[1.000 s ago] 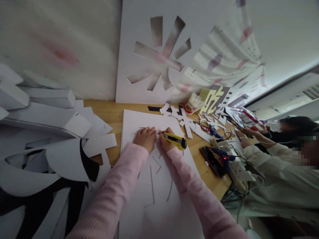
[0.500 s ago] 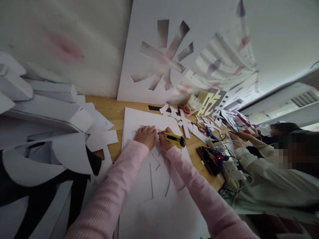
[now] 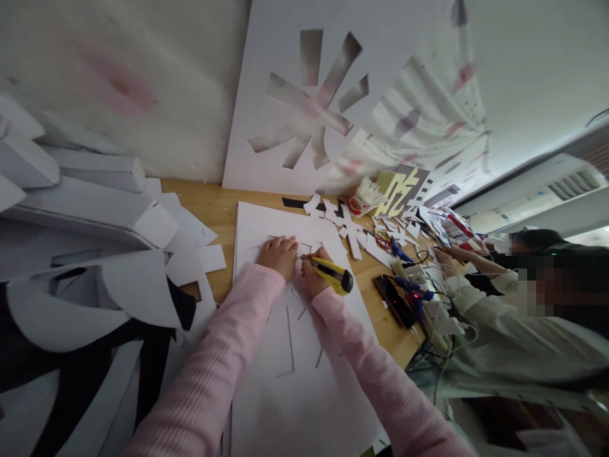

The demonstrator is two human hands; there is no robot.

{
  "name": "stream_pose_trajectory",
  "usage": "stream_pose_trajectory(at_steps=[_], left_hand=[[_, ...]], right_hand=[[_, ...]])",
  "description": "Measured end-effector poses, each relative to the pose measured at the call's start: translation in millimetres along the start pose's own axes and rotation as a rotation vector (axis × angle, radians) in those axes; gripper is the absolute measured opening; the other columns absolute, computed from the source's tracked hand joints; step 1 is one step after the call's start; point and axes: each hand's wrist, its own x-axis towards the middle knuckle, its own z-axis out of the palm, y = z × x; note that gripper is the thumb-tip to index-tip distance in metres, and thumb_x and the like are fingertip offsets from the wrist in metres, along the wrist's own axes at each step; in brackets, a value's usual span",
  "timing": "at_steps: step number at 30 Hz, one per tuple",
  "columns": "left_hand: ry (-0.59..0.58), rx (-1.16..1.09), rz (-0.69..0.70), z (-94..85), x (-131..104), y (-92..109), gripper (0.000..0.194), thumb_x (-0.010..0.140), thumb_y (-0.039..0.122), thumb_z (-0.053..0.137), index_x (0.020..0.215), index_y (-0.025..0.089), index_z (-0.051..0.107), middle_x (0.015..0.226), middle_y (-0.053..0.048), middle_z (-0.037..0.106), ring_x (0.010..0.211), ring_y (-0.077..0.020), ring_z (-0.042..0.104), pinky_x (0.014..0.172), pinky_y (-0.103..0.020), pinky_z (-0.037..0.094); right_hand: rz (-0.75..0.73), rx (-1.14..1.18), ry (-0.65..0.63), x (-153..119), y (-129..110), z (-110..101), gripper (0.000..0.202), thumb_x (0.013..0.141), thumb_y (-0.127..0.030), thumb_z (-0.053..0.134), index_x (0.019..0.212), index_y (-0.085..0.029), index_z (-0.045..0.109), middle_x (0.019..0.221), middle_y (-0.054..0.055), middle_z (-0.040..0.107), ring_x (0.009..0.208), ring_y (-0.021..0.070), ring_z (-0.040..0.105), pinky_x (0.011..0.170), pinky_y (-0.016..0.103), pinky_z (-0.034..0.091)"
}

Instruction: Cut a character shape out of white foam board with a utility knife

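My right hand [image 3: 314,273] is closed around a yellow and black utility knife [image 3: 332,275], its tip end down at a large white board [image 3: 266,406] on the table. Pressed flat on that board, just left of the knife tip, is my left hand [image 3: 280,257], fingers stretched forward and holding nothing. Dark drawn lines [image 3: 290,339] run over the board below my hands, with a few more strokes around my fingers. My palms hide part of the drawing.
A white panel with cut-out slots [image 3: 247,82] leans at the back. White offcuts [image 3: 352,231] lie right, near a phone [image 3: 394,300], a glue gun [image 3: 413,289] and a power strip [image 3: 438,327]. Large white pieces [image 3: 95,209] are piled left. A co-worker [image 3: 504,330] is at right.
The utility knife has swung slightly, its rear end now lower and nearer me. My left hand stays pressed on the board. The whole view has shifted a little.
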Motion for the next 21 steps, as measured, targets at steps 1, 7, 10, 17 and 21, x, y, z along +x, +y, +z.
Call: stream_pose_trajectory(at_steps=[1,7,10,17,21], left_hand=[[0.002,0.0,0.003,0.3,0,0,0.041,0.092,0.025,0.039,0.13,0.026,0.054,0.146,-0.002,0.048,0.133,-0.0249,0.04,0.104,-0.044,0.036],[0.009,0.007,-0.002,2.5,0,-1,0.04,0.093,0.027,0.038,0.13,0.025,0.055,0.146,0.0,0.049,0.132,-0.0244,0.04,0.104,-0.042,0.035],[0.004,0.01,-0.008,3.2,1,-1,0.04,0.094,0.027,0.039,0.13,0.026,0.055,0.146,0.0,0.048,0.133,-0.0242,0.04,0.104,-0.042,0.035],[-0.013,0.018,-0.006,-0.1,2,0,0.041,0.092,0.026,0.039,0.131,0.025,0.054,0.146,0.001,0.048,0.132,-0.0244,0.041,0.105,-0.043,0.036],[-0.007,0.026,-0.006,-0.6,1,0,0.041,0.092,0.027,0.039,0.131,0.024,0.054,0.146,0.0,0.048,0.132,-0.0243,0.041,0.105,-0.043,0.036]], right_hand=[[0.003,0.0,0.018,-3,-1,0,0.012,0.07,-0.03,0.052,0.069,-0.025,0.041,0.052,-0.008,0.049,0.045,0.0108,0.047,0.043,0.021,0.038],[0.001,0.01,0.097,-23,-13,2,0.011,0.069,-0.025,0.052,0.068,-0.025,0.041,0.052,-0.007,0.05,0.046,0.0118,0.049,0.045,0.022,0.04],[0.001,0.018,0.124,-34,-18,3,0.011,0.07,-0.025,0.052,0.067,-0.025,0.041,0.054,-0.006,0.052,0.047,0.0121,0.05,0.045,0.023,0.04],[0.047,0.1,0.154,-49,-20,6,0.012,0.071,-0.026,0.053,0.069,-0.026,0.042,0.053,-0.007,0.053,0.042,0.0114,0.047,0.04,0.022,0.037],[0.113,0.208,0.168,-47,-21,0,0.012,0.075,-0.032,0.053,0.075,-0.025,0.043,0.051,-0.009,0.05,0.038,0.0105,0.044,0.036,0.022,0.036]])
